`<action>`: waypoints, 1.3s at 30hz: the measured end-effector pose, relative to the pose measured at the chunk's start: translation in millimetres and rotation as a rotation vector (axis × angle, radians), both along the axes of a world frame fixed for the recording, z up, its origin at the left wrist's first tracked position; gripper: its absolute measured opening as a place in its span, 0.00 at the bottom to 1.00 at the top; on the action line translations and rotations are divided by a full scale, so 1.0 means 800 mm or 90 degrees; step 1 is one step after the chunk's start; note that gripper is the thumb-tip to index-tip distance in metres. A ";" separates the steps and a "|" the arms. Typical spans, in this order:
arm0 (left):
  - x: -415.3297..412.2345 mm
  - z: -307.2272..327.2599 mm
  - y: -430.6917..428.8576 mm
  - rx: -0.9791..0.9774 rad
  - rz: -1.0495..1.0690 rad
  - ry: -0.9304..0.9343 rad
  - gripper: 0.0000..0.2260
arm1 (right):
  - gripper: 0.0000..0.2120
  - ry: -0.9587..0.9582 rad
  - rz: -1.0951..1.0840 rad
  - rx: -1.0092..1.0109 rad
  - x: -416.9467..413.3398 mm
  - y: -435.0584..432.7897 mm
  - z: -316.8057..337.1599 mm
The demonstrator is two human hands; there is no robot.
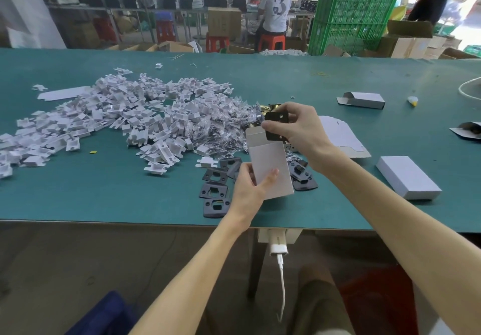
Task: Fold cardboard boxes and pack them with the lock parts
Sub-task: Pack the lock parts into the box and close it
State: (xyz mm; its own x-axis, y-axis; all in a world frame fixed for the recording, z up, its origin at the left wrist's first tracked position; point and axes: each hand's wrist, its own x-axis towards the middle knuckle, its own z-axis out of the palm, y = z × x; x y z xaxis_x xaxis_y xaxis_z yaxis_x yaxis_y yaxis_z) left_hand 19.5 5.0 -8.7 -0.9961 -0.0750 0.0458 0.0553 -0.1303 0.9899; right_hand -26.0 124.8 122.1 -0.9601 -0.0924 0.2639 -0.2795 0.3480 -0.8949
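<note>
My left hand (251, 187) grips a small white cardboard box (270, 163) upright above the table, its top flap open. At the box's open mouth my right hand (296, 126) pinches a black lock plate (276, 123), whose lower end sits inside the opening. Several more black lock plates (216, 186) lie on the green table just below my hands. Behind them is a heap of small plastic bags of parts (229, 126) with some brass pieces beside it.
A large pile of white cardboard inserts (117, 118) spreads over the left of the green table (104, 194). A closed white box (407, 177) lies at right, an open one (361, 99) farther back, flat box blanks (341, 134) behind my right wrist. People work in the background.
</note>
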 end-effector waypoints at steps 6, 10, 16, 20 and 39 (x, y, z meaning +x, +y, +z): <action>0.001 0.000 0.000 0.001 -0.006 -0.003 0.18 | 0.08 0.077 -0.057 0.108 -0.012 -0.010 0.009; 0.002 0.002 0.000 0.007 -0.006 -0.006 0.19 | 0.08 0.113 -0.030 0.194 -0.017 -0.017 0.012; 0.003 0.003 0.000 0.008 -0.003 -0.004 0.18 | 0.06 0.171 -0.026 0.208 -0.021 -0.021 0.013; 0.004 0.004 0.001 0.015 -0.004 -0.005 0.18 | 0.05 0.164 -0.002 0.286 -0.023 -0.017 0.008; 0.004 0.002 0.001 -0.006 -0.013 0.007 0.17 | 0.12 0.095 0.139 0.609 -0.006 -0.006 -0.003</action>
